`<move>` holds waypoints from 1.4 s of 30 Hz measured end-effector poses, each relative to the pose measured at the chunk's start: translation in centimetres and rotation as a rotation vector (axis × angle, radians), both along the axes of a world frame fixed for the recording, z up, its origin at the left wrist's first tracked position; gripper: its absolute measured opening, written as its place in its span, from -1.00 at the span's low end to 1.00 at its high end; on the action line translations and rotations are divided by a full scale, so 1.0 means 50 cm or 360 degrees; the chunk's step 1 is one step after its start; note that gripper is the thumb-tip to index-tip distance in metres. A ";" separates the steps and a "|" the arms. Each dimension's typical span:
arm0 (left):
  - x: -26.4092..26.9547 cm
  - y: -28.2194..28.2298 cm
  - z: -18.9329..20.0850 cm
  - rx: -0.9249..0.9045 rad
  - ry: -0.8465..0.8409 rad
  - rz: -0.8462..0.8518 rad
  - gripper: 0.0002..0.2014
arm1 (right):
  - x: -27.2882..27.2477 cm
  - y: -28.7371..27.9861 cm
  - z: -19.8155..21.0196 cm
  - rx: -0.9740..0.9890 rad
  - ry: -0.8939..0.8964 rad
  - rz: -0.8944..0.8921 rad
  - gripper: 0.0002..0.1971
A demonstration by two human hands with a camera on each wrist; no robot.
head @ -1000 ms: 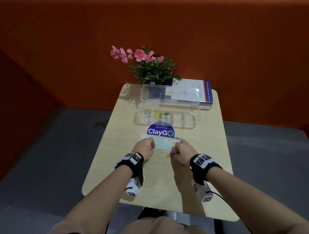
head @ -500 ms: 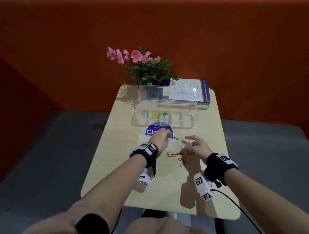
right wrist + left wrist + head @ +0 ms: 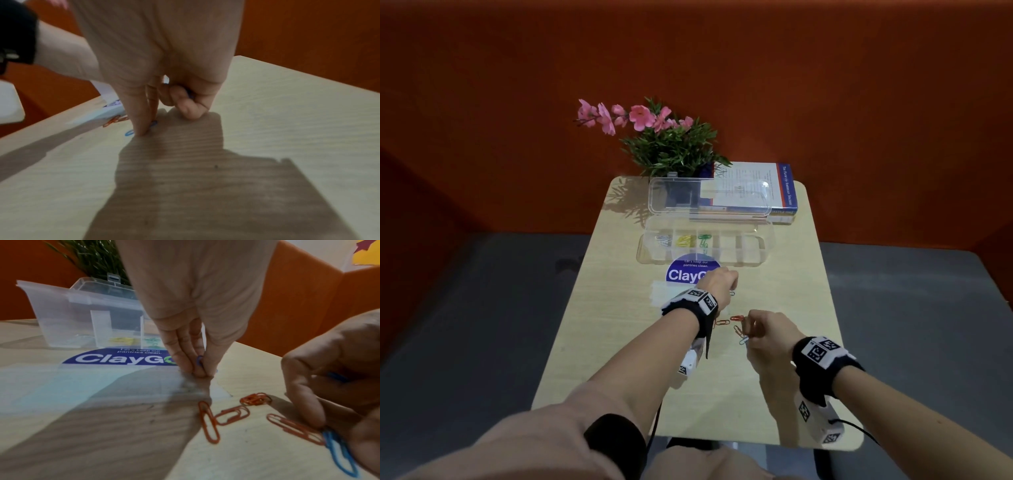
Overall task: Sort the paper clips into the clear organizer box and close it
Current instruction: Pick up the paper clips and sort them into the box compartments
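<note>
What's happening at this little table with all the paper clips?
A person is sorting coloured paper clips into a clear organizer box, whose lid stands open. Three of its compartments hold clips: pale, yellow and green. The left hand pinches a blue clip at the table. The right hand reaches to another blue clip, and seems to hold one already. Several orange clips lie loose between the hands.

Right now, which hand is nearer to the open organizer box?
Left. The left hand is just in front of the organizer box, pinching a blue clip. The right hand works farther back, among the loose orange clips.
</note>
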State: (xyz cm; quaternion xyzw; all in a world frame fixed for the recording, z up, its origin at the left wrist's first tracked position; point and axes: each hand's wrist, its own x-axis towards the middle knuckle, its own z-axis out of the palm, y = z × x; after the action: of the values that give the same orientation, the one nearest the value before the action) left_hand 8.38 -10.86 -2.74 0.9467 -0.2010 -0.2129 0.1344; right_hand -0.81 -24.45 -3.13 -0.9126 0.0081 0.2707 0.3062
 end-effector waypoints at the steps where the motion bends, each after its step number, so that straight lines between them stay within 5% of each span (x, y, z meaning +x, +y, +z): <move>1: 0.000 0.001 0.000 0.0009 0.0003 0.0012 -0.76 | 0.000 0.002 0.002 -0.0045 -0.0023 0.0038 -0.66; 9: 0.006 0.011 0.001 0.0125 0.0091 0.0126 -0.81 | 0.009 0.008 0.016 -0.0202 0.0079 0.0095 -0.92; 21: -0.010 0.049 -0.009 -0.0051 0.0082 0.0215 -0.88 | 0.006 0.031 0.029 -0.0379 0.0149 0.0183 -0.72; 28: 0.064 0.019 0.077 -0.0669 0.0174 0.0639 -0.89 | 0.002 0.022 0.033 -0.0330 0.0295 0.0235 -0.73; 31: 0.106 0.011 0.098 -0.0900 0.0321 0.0870 -0.82 | 0.001 0.006 0.022 -0.0118 0.0294 -0.0007 -0.91; 37: 0.154 -0.003 0.097 -0.1014 0.0518 0.1094 -0.74 | 0.017 -0.046 0.047 0.0881 0.0241 -0.1010 -0.76; 42: 0.181 -0.016 0.098 -0.0936 0.0488 0.1118 -0.77 | 0.058 -0.076 0.080 0.1474 0.0354 -0.1291 -0.86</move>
State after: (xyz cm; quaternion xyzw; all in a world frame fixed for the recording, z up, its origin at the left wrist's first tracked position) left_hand 17.43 -11.65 2.13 0.8368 0.1013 -0.2259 0.4883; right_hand 2.08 -28.22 0.89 -0.5758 0.2676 0.2017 0.7458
